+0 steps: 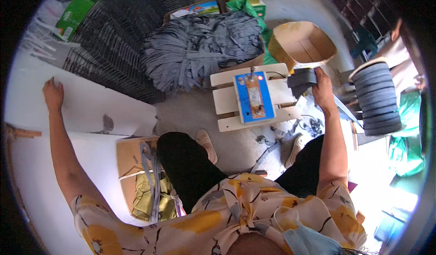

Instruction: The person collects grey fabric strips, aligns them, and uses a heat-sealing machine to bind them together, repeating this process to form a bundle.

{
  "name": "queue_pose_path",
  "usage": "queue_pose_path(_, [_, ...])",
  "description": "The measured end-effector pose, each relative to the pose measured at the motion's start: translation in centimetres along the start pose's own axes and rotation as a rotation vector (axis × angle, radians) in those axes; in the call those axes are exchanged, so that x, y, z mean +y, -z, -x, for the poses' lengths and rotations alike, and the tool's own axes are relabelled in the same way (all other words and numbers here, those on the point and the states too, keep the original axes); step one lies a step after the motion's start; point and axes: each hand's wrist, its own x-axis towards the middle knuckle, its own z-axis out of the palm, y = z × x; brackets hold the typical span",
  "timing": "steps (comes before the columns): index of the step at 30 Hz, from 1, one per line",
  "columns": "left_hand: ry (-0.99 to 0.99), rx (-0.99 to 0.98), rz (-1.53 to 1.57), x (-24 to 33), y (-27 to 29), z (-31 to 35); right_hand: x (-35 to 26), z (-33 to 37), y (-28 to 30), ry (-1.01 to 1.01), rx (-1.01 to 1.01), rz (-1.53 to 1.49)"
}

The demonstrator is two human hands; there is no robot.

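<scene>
My right hand is closed round a folded bundle of dark grey strap, at the right end of a low white slatted stool. On the stool lies a blue device with a worn brown strip down its middle and a small lit red light. My left hand is far out to the left, on a white board-like surface. Its fingers look loosely apart and nothing shows in them. Just right of my right hand stands a big spool of grey strap.
Beyond the stool, a large heap of grey straps fills a box beside stacked black wire racks. An open cardboard box stands behind the stool. Strap scraps lie between my feet. Another person's arm shows at the far right.
</scene>
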Motion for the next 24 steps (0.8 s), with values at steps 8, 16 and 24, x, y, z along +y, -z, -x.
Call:
queue_pose_path(8, [-0.141, 0.653, 0.334, 13.8, 14.2, 6.4, -0.9, 0.3, 0.5, -0.086, -0.025, 0.014])
queue_pose_path(16, [-0.959, -0.903, 2.066, 51.0, 30.4, 26.8, -0.3, 1.2, 1.0, -0.067, -0.018, -0.034])
queue_pose_path(24, [-0.187, -1.037, 2.546, 68.6, 34.7, 26.1, 0.1, 2.9, 2.1, -0.061, -0.1, -0.123])
